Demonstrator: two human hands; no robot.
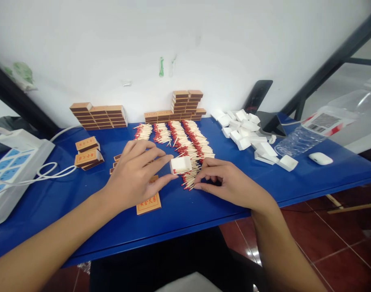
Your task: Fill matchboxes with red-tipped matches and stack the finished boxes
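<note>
In left hand [138,174], held tray [181,164]; with right hand [225,180] pinched narrow, touched matches [190,178] beside tray, with unclear grip.

A clear plastic bottle [331,119] is over on the right side of the blue table [234,188], with a small white case [321,158] near it. A black phone [259,95] leans on the white wall [127,40], where a green scrap [161,67] is stuck. On the left I see a big power strip [24,170] and white cord [66,129]. Red tiles [328,227] cover the floor.
</note>
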